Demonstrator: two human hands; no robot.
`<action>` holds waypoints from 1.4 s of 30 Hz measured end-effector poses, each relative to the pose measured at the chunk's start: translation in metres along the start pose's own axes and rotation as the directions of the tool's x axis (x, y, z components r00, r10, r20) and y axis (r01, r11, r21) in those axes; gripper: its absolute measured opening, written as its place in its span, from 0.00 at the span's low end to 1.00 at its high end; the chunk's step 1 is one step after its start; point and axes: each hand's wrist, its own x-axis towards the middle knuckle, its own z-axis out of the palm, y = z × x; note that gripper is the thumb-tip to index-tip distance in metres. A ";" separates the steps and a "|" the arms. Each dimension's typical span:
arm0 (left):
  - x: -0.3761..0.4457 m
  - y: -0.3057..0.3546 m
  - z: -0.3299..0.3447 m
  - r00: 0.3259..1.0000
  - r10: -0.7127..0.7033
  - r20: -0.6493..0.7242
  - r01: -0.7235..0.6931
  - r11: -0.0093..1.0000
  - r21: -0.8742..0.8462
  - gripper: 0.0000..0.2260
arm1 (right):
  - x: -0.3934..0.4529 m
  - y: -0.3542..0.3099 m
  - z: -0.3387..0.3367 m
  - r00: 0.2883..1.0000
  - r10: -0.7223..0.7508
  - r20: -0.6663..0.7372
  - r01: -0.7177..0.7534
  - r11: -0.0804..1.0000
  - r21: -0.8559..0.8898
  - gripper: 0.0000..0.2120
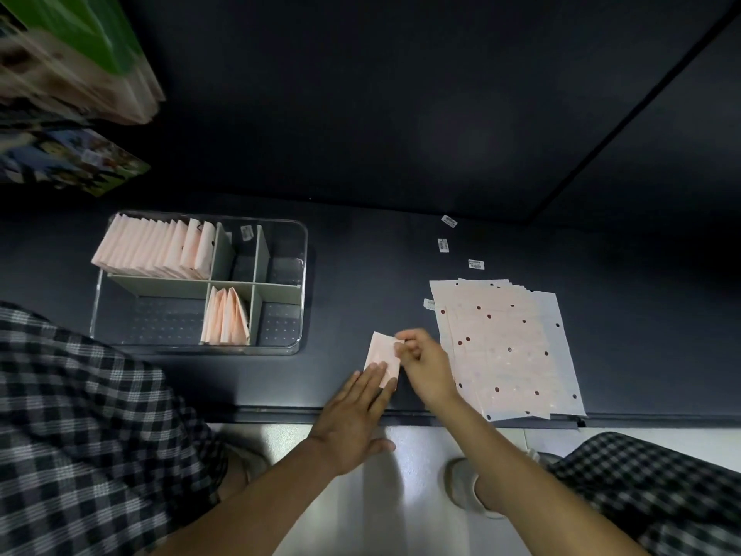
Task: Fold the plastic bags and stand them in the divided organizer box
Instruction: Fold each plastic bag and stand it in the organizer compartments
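Note:
A small folded pink plastic bag (379, 353) lies on the dark table near its front edge. My left hand (353, 415) presses flat fingers on the bag's lower part. My right hand (423, 365) pinches the bag's upper right edge with curled fingers. A stack of flat pink dotted bags (505, 347) lies to the right. The clear divided organizer box (298, 274) stands to the left; several folded pink bags (156, 250) stand in its back left compartment and a few folded bags (224, 323) stand in a front middle one.
Three small white stickers (443, 245) lie on the table behind the flat stack. Colourful packets (72, 66) hang at the upper left. Checked cloth covers my knees at both lower corners. The table's front edge (280, 413) runs below my hands.

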 end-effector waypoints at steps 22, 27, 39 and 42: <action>-0.010 -0.037 -0.019 0.995 -0.093 -0.029 0.088 0.984 -0.154 0.20 | 0.034 -0.009 -0.008 0.883 0.021 0.468 0.385 0.538 -0.750 0.11; -0.006 -0.035 -0.029 0.926 -0.374 -0.048 0.286 0.777 -0.560 0.17 | 0.011 -0.001 -0.013 0.925 0.037 0.377 0.138 0.894 -0.425 0.10; -0.012 -0.116 -0.132 0.928 -0.327 0.177 0.333 0.520 -0.786 0.07 | -0.011 -0.077 0.032 0.948 -0.106 0.299 0.092 0.994 0.063 0.10; -0.029 -0.140 -0.145 0.882 -0.471 0.015 0.424 0.779 -0.462 0.12 | -0.011 -0.099 0.054 0.967 -0.122 0.225 0.098 0.988 0.117 0.09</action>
